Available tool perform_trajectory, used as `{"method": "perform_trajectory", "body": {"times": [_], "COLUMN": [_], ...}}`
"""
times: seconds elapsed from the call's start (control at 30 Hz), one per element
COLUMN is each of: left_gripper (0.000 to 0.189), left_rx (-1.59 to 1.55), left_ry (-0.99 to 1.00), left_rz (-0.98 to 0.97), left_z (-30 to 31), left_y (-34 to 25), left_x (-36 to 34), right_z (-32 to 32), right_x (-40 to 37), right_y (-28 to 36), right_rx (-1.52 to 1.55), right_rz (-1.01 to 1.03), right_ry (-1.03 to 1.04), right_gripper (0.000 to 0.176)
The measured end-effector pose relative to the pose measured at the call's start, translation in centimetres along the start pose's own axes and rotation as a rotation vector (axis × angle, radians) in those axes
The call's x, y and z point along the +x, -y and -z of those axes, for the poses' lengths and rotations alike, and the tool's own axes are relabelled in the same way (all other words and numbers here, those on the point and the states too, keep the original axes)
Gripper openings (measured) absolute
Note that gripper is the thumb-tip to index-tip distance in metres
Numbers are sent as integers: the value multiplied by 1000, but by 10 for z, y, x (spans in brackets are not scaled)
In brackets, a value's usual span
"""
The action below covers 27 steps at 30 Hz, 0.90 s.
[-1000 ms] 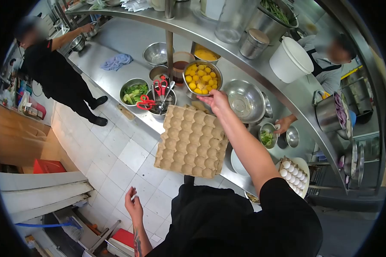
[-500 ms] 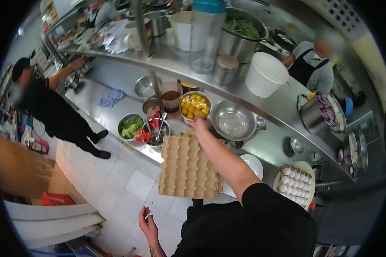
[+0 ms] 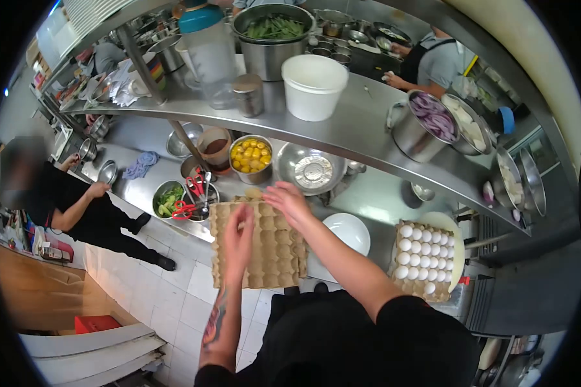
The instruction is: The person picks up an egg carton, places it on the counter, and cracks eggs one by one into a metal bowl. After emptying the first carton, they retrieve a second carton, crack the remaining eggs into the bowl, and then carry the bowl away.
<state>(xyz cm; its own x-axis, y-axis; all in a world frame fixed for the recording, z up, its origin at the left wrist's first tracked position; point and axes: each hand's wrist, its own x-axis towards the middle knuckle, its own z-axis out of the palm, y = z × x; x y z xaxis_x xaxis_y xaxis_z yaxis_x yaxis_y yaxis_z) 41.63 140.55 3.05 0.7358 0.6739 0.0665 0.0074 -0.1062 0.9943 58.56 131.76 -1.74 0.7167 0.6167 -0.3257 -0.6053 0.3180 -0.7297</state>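
Note:
A stack of empty cardboard egg trays (image 3: 271,258) stands in front of me at the counter's edge. My left hand (image 3: 240,235) is over the left part of the stack, fingers loosely stretched and a little blurred, holding nothing. Above the stack's far right corner is my right hand (image 3: 289,205), open with its fingers extended. Just beyond it, a steel container of cracked eggs (image 3: 252,155) shows many yolks. A wide, shiny steel bowl (image 3: 311,169) sits to the right of that container.
A part-filled tray of white eggs (image 3: 426,258) lies at right, near a white bowl (image 3: 346,233). Scissors (image 3: 186,209) and greens (image 3: 168,201) are at left. A steel shelf (image 3: 361,129) overhangs the counter. A person (image 3: 71,200) in black stands at left, holding a pan.
My right hand has drawn back from the yolk container toward the egg trays. My left hand has risen from below over the trays. The view has shifted; the person at left now holds a pan.

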Motion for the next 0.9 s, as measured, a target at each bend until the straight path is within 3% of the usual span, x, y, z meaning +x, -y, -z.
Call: {"method": "perform_trajectory", "body": {"times": [0.03, 0.1, 0.17, 0.23, 0.37, 0.43, 0.63, 0.73, 0.83, 0.9], "left_gripper": [50, 62, 70, 68, 58, 45, 24, 25, 28, 29], "left_rx": [-34, 112, 558, 698, 638, 596, 468, 300, 449, 335], "left_ry": [46, 110, 205, 356, 232, 141, 115, 107, 155, 153], "left_rz": [-65, 10, 110, 338, 426, 462, 516, 519, 533, 455], "left_z": [-16, -51, -79, -101, -131, -142, -147, -154, -154, -155], "left_y": [25, 54, 64, 46, 70, 99, 106, 121, 113, 100], "left_x": [26, 77, 119, 139, 154, 162, 167, 173, 181, 175], "right_z": [14, 49, 88, 124, 168, 188, 211, 207, 194, 177], "right_x": [-34, -99, -153, -202, -282, -310, -350, -349, -342, -335], "right_y": [18, 43, 53, 57, 71, 73, 80, 75, 66, 61], "right_rx": [-41, -134, -238, -311, -385, -383, -410, -423, -413, -325], "right_rz": [42, 45, 25, 13, -64, -82, -82, -53, -22, -18], "right_ry": [14, 46, 49, 34, 14, -6, -83, -101, -118, -127], "right_gripper": [46, 43, 38, 35, 34, 34, 34, 34, 35, 35]}}
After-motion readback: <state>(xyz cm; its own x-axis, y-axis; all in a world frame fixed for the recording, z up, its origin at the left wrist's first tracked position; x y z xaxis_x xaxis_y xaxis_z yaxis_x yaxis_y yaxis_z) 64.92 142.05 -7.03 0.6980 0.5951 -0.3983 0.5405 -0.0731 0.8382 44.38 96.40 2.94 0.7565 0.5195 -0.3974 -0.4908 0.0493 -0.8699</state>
